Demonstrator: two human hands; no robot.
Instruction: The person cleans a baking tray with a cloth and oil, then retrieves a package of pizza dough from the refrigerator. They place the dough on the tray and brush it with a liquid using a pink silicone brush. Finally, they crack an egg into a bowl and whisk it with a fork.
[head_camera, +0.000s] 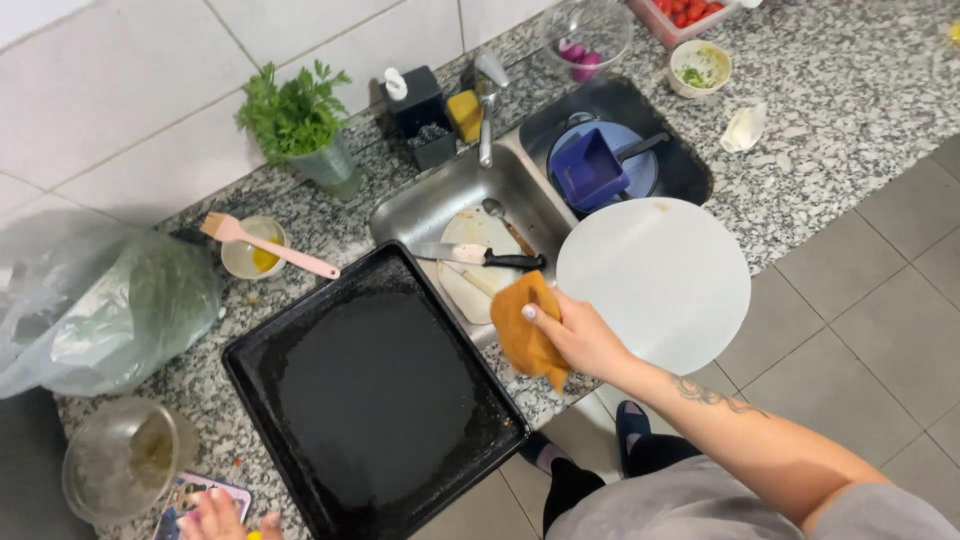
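An orange cloth (527, 336) is being clasped in the right hand (585, 338), grip closed, beside the black baking tray (370, 390); wiping appears underway. Left hand (215, 515) grip: cannot be told.

I note an orange-yellow cloth (527, 335), crumpled and hanging limp, pinched in my right hand (585, 340) at the sink's (420, 205) front edge, just beside the black baking tray (370, 390).

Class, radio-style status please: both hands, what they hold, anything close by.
Right hand grips orange cloth at sink edge. Left hand low by phone, grip unclear. Black baking tray and white round board flank the cloth.
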